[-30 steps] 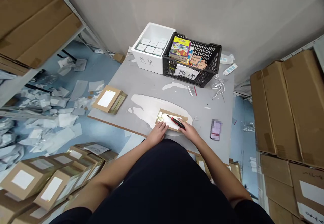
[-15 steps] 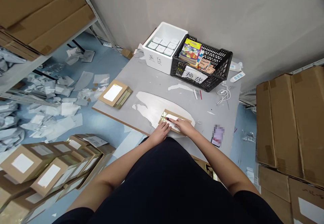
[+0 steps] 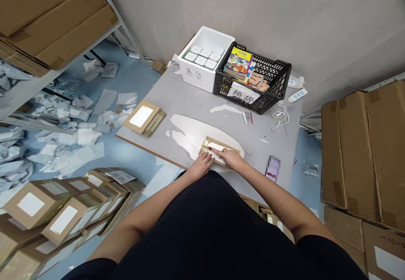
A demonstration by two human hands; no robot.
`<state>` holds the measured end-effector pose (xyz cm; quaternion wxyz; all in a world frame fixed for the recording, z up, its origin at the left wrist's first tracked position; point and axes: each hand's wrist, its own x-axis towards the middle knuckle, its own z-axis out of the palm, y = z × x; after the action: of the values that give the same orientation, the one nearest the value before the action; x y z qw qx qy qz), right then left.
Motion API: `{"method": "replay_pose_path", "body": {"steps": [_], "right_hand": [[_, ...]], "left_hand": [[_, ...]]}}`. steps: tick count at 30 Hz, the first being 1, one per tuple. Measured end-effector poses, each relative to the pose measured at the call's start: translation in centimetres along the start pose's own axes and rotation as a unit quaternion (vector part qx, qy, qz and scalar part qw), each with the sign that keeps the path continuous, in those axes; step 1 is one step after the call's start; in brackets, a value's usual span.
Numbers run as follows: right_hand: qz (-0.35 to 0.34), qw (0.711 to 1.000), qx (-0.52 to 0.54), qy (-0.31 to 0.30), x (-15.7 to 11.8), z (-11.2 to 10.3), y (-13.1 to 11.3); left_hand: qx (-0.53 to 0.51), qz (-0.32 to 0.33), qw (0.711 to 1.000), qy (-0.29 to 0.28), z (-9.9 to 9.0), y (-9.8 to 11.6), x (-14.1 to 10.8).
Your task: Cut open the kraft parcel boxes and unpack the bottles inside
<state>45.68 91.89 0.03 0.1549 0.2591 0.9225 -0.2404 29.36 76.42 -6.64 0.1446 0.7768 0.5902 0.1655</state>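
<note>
A small cardboard box (image 3: 233, 148) with a white label and shiny tape at its left end lies on the white worn patch (image 3: 190, 123) of the grey table, close to my body. My left hand (image 3: 201, 164) rests on the box's near left edge, fingers spread out and holding nothing. My right hand (image 3: 226, 155) is over the label, its fingers closed around a small dark-tipped tool (image 3: 210, 148) that points at the taped end. Most of the tool is hidden by the fingers.
A taped box (image 3: 142, 115) sits at the table's left. Behind stand a white foam bin (image 3: 198, 77) and a black crate (image 3: 268, 100) of books. A phone (image 3: 272, 168) and white cable (image 3: 281, 117) lie right. Stacked boxes (image 3: 63, 221) stand at lower left.
The tool tip in my right hand has shifted slightly right along the taped end. My left hand stays in place on the box.
</note>
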Motion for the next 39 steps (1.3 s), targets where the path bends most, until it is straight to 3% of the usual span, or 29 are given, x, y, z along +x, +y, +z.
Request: {"method": "replay_pose_path", "body": {"steps": [16, 26, 39], "right_hand": [[-0.006, 0.999, -0.05, -0.009, -0.8, 0.0, 0.5], [-0.001, 0.991, -0.111, -0.074, -1.2, -1.6, 0.0], [0.005, 0.985, -0.157, -0.076, -2.8, -2.1, 0.0]], "left_hand": [[0.005, 0.0, 1.0, 0.004, -0.2, 0.1, 0.1], [0.052, 0.009, 0.999, -0.004, -0.7, 0.3, 0.3], [0.077, 0.01, 0.997, -0.027, -0.5, 0.0, 0.2]]}}
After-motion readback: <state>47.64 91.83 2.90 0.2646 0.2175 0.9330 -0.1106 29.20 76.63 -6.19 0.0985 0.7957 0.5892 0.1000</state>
